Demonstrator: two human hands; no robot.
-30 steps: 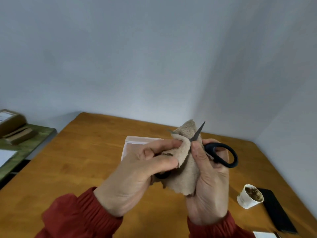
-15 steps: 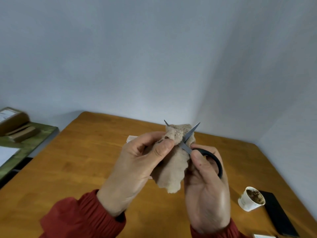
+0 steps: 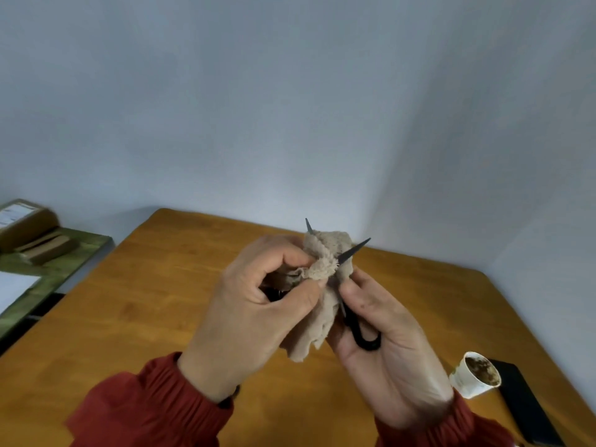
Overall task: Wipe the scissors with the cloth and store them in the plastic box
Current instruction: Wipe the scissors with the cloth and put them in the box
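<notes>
Above the wooden table, my right hand grips the black handle of the scissors. The blades are spread apart, and their two dark tips stick up out of the beige cloth. My left hand pinches the cloth around one blade, thumb and fingers closed on the fabric. The rest of the cloth hangs down between my hands. The plastic box is hidden behind my hands.
A white paper cup with brown residue stands at the right, beside a flat black object. A green side table with a cardboard parcel and paper is at the left. Grey walls meet behind the table.
The scissors' blades have spread wider and the handle has dropped lower into my right palm. My left hand has bunched the cloth higher around a blade. The box has gone out of sight.
</notes>
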